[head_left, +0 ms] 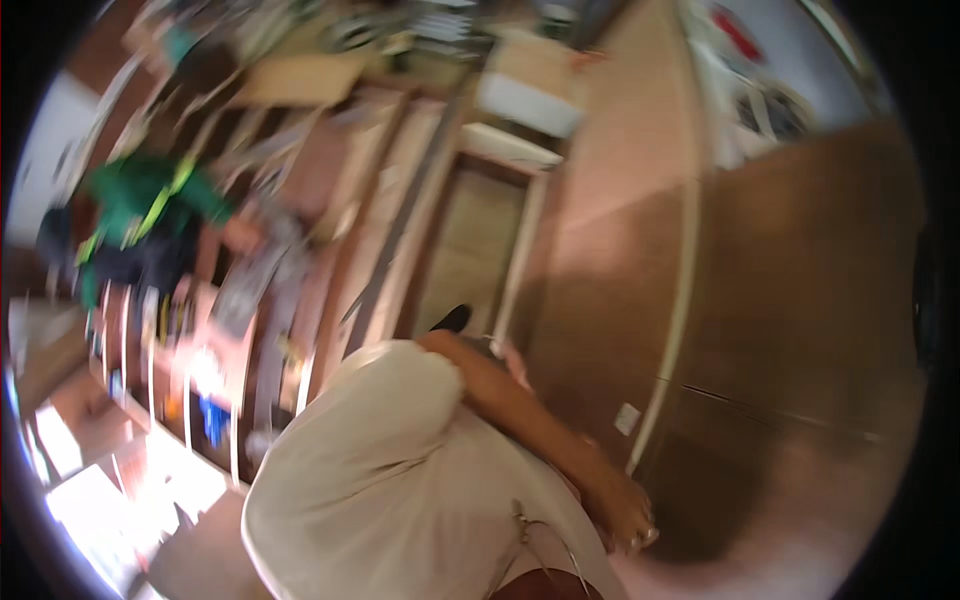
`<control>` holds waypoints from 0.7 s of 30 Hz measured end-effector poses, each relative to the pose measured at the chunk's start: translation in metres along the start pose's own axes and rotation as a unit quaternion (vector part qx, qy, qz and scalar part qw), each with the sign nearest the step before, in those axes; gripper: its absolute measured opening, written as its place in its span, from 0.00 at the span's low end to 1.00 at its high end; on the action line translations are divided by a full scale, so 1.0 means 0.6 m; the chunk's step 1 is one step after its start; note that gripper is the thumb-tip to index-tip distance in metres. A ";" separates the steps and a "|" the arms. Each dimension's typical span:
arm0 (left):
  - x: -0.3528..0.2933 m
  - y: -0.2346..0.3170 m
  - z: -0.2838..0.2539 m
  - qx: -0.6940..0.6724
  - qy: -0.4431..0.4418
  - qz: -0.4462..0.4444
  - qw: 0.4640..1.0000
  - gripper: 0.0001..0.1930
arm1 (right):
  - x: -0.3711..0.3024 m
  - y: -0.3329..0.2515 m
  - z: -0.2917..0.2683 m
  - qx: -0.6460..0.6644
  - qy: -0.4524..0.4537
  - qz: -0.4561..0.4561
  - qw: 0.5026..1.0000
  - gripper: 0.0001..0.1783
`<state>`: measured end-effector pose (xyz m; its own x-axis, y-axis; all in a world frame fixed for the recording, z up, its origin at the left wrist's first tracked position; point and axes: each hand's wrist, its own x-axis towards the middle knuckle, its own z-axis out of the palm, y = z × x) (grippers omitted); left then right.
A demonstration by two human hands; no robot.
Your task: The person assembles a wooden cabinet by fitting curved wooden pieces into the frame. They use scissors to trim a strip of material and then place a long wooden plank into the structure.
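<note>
Neither of my hands can be made out in the head view. Light cream trousers or shorts (pixel 400 440) with a drawstring cover my lap at the lower middle. What looks like my bare lower leg (pixel 520 405) slants down to the right, ending in a foot (pixel 625 515). Just beyond the leg shows a blurred pinkish shape (pixel 514 365), too smeared to name. A small black rounded thing (pixel 454 318) sticks up near the knee, its kind unclear.
A person in a green top with yellow-green stripes (pixel 150 205) bends over grey material at the left. Wooden framing with a long rectangular recess (pixel 475 240) lies ahead. A brown panel surface (pixel 790 350) spreads rightward. A white-sided box (pixel 530 100) stands at the far end.
</note>
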<state>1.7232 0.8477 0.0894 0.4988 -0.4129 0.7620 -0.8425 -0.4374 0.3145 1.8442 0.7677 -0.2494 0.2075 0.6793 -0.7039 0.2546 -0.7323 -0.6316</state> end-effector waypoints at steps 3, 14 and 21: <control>-0.052 -0.055 -0.134 0.040 0.041 -0.003 0.998 0.13 | 0.060 -0.068 -0.018 0.026 0.036 -0.003 0.999 0.21; -0.172 -0.267 -0.630 0.088 0.334 -0.075 0.935 0.14 | 0.206 -0.191 -0.001 0.153 0.117 0.045 0.980 0.21; -0.228 -0.476 -0.887 0.108 0.331 -0.157 0.924 0.14 | 0.310 -0.269 0.053 0.157 0.229 0.028 0.960 0.21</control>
<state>1.7876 1.4543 0.1967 0.4182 0.3093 0.8541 -0.5811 -0.6316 0.5132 1.8119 1.0108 -0.2888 0.6246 0.5359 -0.5680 -0.0506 -0.6980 -0.7143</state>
